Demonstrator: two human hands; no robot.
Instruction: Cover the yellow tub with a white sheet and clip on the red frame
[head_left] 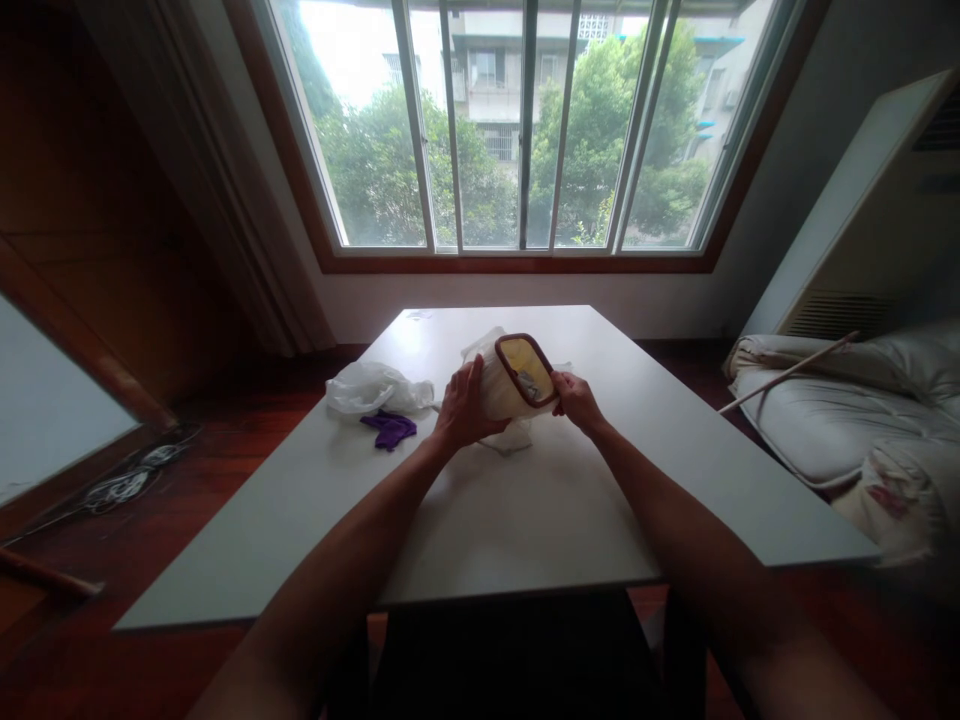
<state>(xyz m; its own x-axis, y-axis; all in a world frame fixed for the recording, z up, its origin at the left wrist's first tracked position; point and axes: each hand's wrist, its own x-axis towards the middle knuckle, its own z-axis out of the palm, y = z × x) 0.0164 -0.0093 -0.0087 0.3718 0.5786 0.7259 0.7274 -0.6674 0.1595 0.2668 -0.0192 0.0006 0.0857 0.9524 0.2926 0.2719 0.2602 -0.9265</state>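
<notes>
A small trash bin (493, 392) with a brown rounded-rectangular rim lies tilted over the table, its mouth turned up towards me and to the right. Inside it looks yellowish, with something pale and crumpled near the lower part. Thin white plastic hangs around and below its body. My left hand (463, 402) is wrapped against the bin's left side. At the right edge of the rim, my right hand (576, 401) is closed in a pinch; the exact grip of its fingertips is partly hidden.
On the white table (315, 530), left of the bin, lie a crumpled white plastic bag (375, 387) and a purple cloth-like piece (391, 430). A padded silvery seat (817, 400) with a stick (787, 372) across it stands at right. Cables (124, 490) lie on the left floor.
</notes>
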